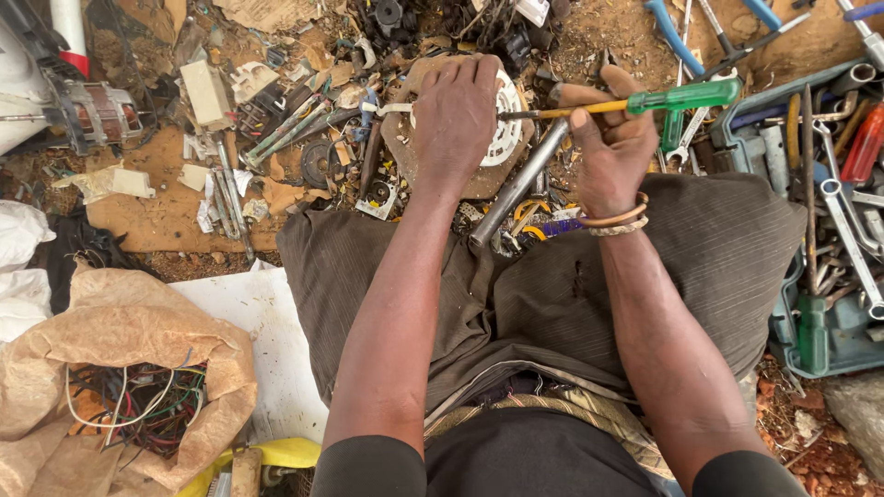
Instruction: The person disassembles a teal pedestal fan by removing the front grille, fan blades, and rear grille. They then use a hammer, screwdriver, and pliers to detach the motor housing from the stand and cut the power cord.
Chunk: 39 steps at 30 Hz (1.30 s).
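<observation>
- Now the left hand (456, 115) presses flat, fingers spread, on a white round part (506, 129) lying on the ground ahead of the knees.
- The right hand (608, 138) is closed around a green-handled screwdriver (645, 101); its long axis runs sideways, tip toward the part.
- A steel tube (520, 184) lies just beside them.
- Bare earth is strewn with scrap; a tool tray (810, 340) sits at the right edge.
</observation>
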### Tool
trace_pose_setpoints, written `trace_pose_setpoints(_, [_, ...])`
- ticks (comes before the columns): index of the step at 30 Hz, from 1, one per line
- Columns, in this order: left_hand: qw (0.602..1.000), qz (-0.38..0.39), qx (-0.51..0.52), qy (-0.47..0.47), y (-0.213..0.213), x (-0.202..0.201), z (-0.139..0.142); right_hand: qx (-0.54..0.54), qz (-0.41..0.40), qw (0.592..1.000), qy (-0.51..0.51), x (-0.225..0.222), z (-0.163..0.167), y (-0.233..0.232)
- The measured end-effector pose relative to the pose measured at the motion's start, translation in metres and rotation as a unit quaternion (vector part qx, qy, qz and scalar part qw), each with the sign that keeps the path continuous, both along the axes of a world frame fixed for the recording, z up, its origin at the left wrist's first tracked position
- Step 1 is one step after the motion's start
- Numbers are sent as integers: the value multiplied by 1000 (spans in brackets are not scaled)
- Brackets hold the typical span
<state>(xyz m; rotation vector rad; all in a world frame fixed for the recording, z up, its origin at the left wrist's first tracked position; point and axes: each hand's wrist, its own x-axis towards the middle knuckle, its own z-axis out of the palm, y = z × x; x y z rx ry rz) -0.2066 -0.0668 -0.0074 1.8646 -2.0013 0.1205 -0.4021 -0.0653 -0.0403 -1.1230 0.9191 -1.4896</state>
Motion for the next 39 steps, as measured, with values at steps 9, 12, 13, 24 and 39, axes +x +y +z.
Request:
trace_pose_setpoints(9, [1000, 0, 22, 4, 2, -1, 7, 1, 18, 999, -43, -7, -14, -3])
trace_pose_setpoints(12, [1000, -3, -6, 5, 2, -1, 6, 33, -5, 999, -9, -6, -16, -3])
trace_pose_setpoints(13, [1000, -1, -2, 1, 2, -2, 5, 65, -31, 996, 47, -6, -15, -4])
trace_pose_setpoints(24, [1000, 5, 27, 7, -2, -2, -6, 53, -31, 997, 35, 1, -8, 0])
trace_pose_setpoints(39, [1000, -2, 17, 3, -2, -1, -8, 76, 2, 996, 34, -6, -21, -1])
